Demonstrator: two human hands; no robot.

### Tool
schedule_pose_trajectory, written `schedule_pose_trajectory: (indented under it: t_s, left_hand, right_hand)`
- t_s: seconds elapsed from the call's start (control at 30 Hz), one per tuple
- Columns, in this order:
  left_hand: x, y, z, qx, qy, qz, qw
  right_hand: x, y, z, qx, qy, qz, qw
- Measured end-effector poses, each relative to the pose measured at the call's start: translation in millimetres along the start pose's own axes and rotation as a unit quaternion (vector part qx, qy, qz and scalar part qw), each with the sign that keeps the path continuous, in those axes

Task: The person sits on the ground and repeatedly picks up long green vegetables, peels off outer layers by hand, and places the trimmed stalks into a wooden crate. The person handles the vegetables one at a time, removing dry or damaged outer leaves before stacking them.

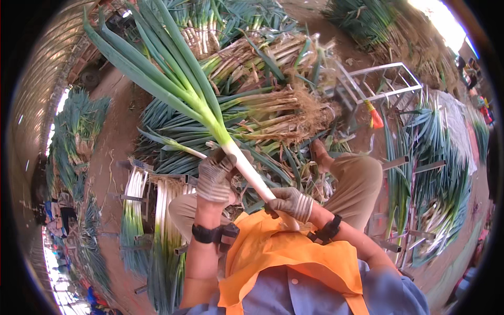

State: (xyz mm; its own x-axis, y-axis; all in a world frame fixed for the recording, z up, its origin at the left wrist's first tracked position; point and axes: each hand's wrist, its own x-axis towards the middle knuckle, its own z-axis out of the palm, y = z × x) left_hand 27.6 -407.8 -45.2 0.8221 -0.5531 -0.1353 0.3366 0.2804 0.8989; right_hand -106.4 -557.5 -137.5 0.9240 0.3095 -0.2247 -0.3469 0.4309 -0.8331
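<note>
A long green onion (247,167) slants across the middle, its green leaves spread toward the upper left and its white shank running down toward the orange apron. My left hand (216,176), in a striped work glove, is closed around the shank just below where the leaves fork. Lower down, my right hand (291,203), gloved too, grips the white part near the root end. The root tip lies in front of the apron. A thinner green onion stalk (176,143) reaches to the left glove; I cannot tell whether that hand holds it.
Heaped green onions with brown roots (283,113) lie just ahead, among loose peelings. Cleaned onions (165,205) rest in a metal rack at left; more white-stemmed ones (441,210) lie at right. A metal frame stool (386,84) stands ahead right, an orange-red object (375,118) hanging by it.
</note>
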Motion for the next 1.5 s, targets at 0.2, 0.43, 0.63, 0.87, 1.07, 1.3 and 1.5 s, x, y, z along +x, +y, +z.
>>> schedule_pose_trajectory:
  t_s: [0.2, 0.43, 0.63, 0.87, 1.07, 1.3, 1.5]
  left_hand:
    - [37.0, 17.2, -6.3, -0.171, -0.112, 0.094, 0.974]
    - [71.1, 32.5, -4.5, -0.205, -0.043, 0.108, 0.972]
    - [54.5, 42.6, 12.0, -0.1, 0.037, 0.178, 0.978]
    - [40.9, 59.5, 27.1, -0.037, 0.062, 0.241, 0.968]
    - [42.1, 53.9, 27.9, -0.036, 0.083, 0.226, 0.97]
    - [32.5, 54.7, 30.9, -0.343, -0.14, -0.023, 0.928]
    - [33.7, 40.1, 22.2, -0.141, -0.261, -0.084, 0.951]
  right_hand:
    - [1.5, -48.0, -3.1, 0.121, -0.103, 0.044, 0.986]
    - [27.2, -48.2, -22.2, 0.015, -0.1, 0.026, 0.995]
    - [49.7, -63.8, 8.4, -0.254, 0.193, -0.072, 0.945]
    - [63.9, -62.0, 33.4, -0.293, 0.237, -0.21, 0.902]
    - [45.2, -82.3, 32.7, -0.233, 0.12, -0.036, 0.965]
    - [30.9, -89.5, 31.2, -0.102, -0.127, 0.021, 0.986]
    - [24.8, -80.0, 15.7, -0.149, -0.186, 0.04, 0.97]
